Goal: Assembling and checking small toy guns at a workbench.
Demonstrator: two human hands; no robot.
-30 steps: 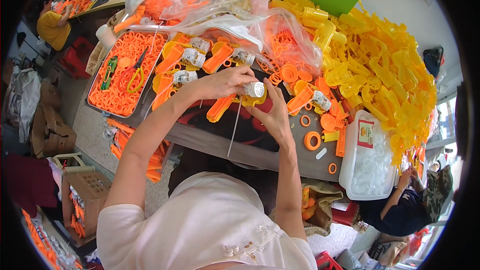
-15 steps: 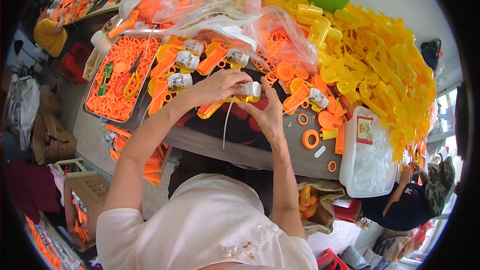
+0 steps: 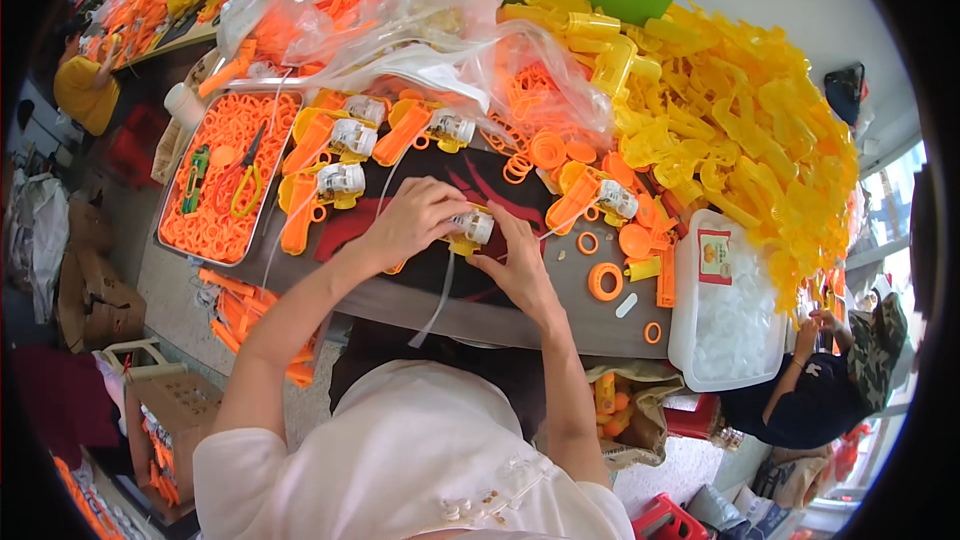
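Observation:
Above the near part of the table, between my hands, is a yellow plastic toy piece with a clear and white cylinder (image 3: 476,229). My left hand (image 3: 412,223) grips its left side, covering much of the yellow body. My right hand (image 3: 522,265) closes on its right end, index finger above and thumb below. A thin whitish strip (image 3: 436,308) hangs down below the piece. Several similar orange and yellow pieces with clear cylinders (image 3: 341,180) lie just beyond my left hand. Another orange and yellow piece (image 3: 590,195) rests to the right of my right hand.
On the left stands a metal tray (image 3: 232,262) of orange rings, with yellow-handled scissors (image 3: 246,185) and a green tool (image 3: 195,178) on top. A white tub (image 3: 682,345) of clear parts is at right. Yellow parts (image 3: 740,130) are heaped behind. Orange rings (image 3: 605,281) lie nearby.
Both hands have brought the toy piece lower and nearer to me. Its cylinder end, earlier pointing right and showing a holed white face, is now seen more from the side.

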